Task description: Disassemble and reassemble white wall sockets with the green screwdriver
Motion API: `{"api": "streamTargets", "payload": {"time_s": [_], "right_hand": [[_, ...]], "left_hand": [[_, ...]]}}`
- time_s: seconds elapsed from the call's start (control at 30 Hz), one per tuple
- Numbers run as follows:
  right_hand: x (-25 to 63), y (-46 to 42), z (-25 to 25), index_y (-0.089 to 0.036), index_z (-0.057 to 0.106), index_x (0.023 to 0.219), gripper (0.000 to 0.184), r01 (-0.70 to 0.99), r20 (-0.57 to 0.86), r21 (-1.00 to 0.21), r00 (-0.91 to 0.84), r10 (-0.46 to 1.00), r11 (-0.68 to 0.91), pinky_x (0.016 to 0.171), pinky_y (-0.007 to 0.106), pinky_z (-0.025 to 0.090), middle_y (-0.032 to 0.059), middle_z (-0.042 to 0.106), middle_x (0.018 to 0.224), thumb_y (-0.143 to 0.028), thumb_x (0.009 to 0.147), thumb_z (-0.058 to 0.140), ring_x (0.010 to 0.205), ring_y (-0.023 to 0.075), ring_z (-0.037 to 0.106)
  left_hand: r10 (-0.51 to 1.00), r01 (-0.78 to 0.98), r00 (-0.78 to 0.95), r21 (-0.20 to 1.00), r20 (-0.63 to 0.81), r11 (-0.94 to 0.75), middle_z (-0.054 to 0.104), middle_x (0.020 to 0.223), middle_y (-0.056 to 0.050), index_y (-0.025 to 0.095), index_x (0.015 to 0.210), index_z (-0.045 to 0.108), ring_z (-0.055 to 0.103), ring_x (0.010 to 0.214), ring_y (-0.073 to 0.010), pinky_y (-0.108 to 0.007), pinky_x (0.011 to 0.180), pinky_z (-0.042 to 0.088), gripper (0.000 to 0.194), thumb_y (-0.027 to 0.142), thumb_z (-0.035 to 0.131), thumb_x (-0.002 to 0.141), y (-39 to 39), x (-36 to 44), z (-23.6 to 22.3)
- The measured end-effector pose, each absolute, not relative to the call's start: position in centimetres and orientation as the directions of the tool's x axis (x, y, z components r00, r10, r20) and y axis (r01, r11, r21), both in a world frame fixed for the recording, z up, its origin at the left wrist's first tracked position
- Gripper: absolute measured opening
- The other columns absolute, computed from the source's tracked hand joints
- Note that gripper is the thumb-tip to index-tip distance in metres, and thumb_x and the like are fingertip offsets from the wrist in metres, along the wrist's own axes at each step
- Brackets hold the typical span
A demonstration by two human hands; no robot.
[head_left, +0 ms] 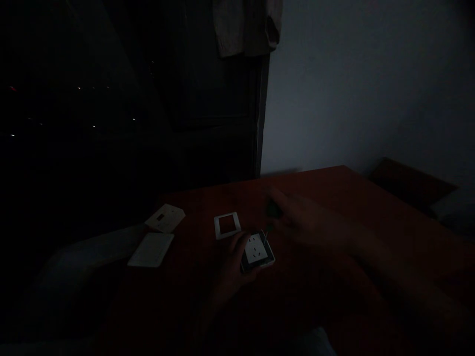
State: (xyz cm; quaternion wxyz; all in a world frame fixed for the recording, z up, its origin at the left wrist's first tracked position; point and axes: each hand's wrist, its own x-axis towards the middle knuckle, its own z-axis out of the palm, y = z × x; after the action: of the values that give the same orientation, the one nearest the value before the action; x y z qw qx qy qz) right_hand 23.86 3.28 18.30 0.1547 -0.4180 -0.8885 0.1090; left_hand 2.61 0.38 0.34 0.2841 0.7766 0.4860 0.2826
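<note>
The scene is very dark. A white wall socket (257, 252) lies on a red-brown table (334, 198). My left hand (232, 269) grips the socket from its left side, thumb on its top edge. My right hand (308, 225) is closed round the dark green handle of a screwdriver (270, 217), whose thin shaft points down at the socket's upper right corner. A white square frame (226, 225) lies just behind the socket.
Two white switch plates (165, 217) (151, 249) lie at the table's left edge. A dark door (222, 99) with cloth hanging on it stands behind, beside a pale wall (371, 89). A dark box (408, 183) sits at the far right.
</note>
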Motion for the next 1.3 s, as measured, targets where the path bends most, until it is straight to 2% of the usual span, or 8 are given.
{"api": "streamTargets", "payload": {"time_s": [0.2, 0.43, 0.6, 0.83, 1.0, 1.07, 1.2, 1.3], "right_hand": [[23.1, 3.9, 18.0, -0.019, 0.056, 0.095, 0.034, 0.963, 0.234, 0.032, -0.266, 0.935, 0.266, 0.052, 0.029, 0.037, 0.0103, 0.07, 0.076, -0.047, 0.093, 0.037, 0.064, 0.0266, 0.066], [24.2, 3.6, 19.0, -0.016, 0.043, 0.125, 0.042, 0.761, 0.121, -0.264, -0.583, 0.804, 0.592, 0.063, 0.026, 0.043, 0.0093, 0.07, 0.096, -0.026, 0.085, 0.053, 0.081, 0.02, 0.065], [23.4, 4.0, 18.6, -0.019, 0.06, 0.094, 0.037, 0.952, 0.205, 0.006, -0.301, 0.931, 0.306, 0.056, 0.03, 0.039, 0.0111, 0.07, 0.078, -0.049, 0.092, 0.039, 0.069, 0.0259, 0.066], [24.0, 3.5, 19.3, -0.015, 0.047, 0.12, 0.037, 0.75, 0.134, -0.232, -0.607, 0.784, 0.62, 0.067, 0.028, 0.044, 0.0115, 0.068, 0.105, -0.026, 0.085, 0.053, 0.086, 0.0208, 0.065], [23.5, 4.0, 19.0, -0.017, 0.059, 0.097, 0.03, 0.939, 0.194, 0.036, -0.341, 0.92, 0.341, 0.059, 0.031, 0.041, 0.0126, 0.07, 0.083, -0.041, 0.092, 0.042, 0.073, 0.0265, 0.066], [23.6, 4.3, 18.8, -0.017, 0.06, 0.096, 0.027, 0.925, 0.188, -0.009, -0.371, 0.909, 0.379, 0.06, 0.031, 0.042, 0.0118, 0.07, 0.083, -0.036, 0.093, 0.041, 0.073, 0.0248, 0.066], [24.3, 4.3, 18.8, -0.017, 0.046, 0.124, 0.042, 0.676, 0.163, -0.383, -0.621, 0.767, 0.629, 0.069, 0.025, 0.046, 0.0086, 0.067, 0.103, -0.025, 0.084, 0.055, 0.084, 0.0178, 0.065], [24.1, 4.2, 18.8, -0.017, 0.048, 0.122, 0.04, 0.731, 0.163, -0.349, -0.568, 0.807, 0.586, 0.067, 0.027, 0.046, 0.009, 0.068, 0.098, -0.03, 0.085, 0.055, 0.083, 0.0201, 0.065]], "left_hand": [[0.919, 0.617, 0.362, 0.699, 0.157, -0.362, 0.036, 0.145, -0.008, 0.026, 0.138, 0.037, 0.036, 0.132, -0.0294, -0.045, 0.109, 0.033, 0.076, 0.022, 0.071, 0.071, 0.3, 2.7, 0.8], [0.915, 0.59, 0.37, 0.72, 0.16, -0.364, 0.033, 0.147, -0.008, 0.029, 0.14, 0.034, 0.034, 0.134, -0.0289, -0.045, 0.11, 0.033, 0.075, 0.022, 0.069, 0.074, 0.2, 2.7, 0.7], [0.914, 0.604, 0.365, 0.703, 0.175, -0.376, 0.034, 0.146, -0.008, 0.029, 0.139, 0.035, 0.036, 0.133, -0.0302, -0.047, 0.11, 0.032, 0.075, 0.025, 0.071, 0.074, 0.4, 2.6, 0.6], [0.923, 0.611, 0.36, 0.713, 0.134, -0.343, 0.034, 0.147, -0.007, 0.03, 0.14, 0.036, 0.035, 0.134, -0.0299, -0.047, 0.111, 0.031, 0.074, 0.025, 0.071, 0.075, 0.3, 2.6, 1.1], [0.921, 0.616, 0.358, 0.703, 0.152, -0.355, 0.035, 0.147, -0.007, 0.029, 0.139, 0.037, 0.036, 0.133, -0.0304, -0.047, 0.11, 0.033, 0.073, 0.029, 0.072, 0.075, 0.3, 2.5, 0.9], [0.922, 0.609, 0.355, 0.71, 0.155, -0.353, 0.035, 0.147, -0.007, 0.029, 0.139, 0.037, 0.036, 0.133, -0.0307, -0.047, 0.11, 0.033, 0.074, 0.027, 0.072, 0.074, 0.3, 2.5, 0.8], [0.918, 0.582, 0.37, 0.734, 0.145, -0.351, 0.032, 0.148, -0.007, 0.03, 0.14, 0.035, 0.034, 0.135, -0.0298, -0.048, 0.111, 0.031, 0.076, 0.021, 0.071, 0.073, 0.3, 2.6, 0.7], [0.92, 0.576, 0.37, 0.744, 0.13, -0.337, 0.032, 0.148, -0.007, 0.03, 0.14, 0.035, 0.033, 0.135, -0.0294, -0.047, 0.111, 0.031, 0.074, 0.022, 0.07, 0.075, 0.3, 2.5, 0.7]]}}
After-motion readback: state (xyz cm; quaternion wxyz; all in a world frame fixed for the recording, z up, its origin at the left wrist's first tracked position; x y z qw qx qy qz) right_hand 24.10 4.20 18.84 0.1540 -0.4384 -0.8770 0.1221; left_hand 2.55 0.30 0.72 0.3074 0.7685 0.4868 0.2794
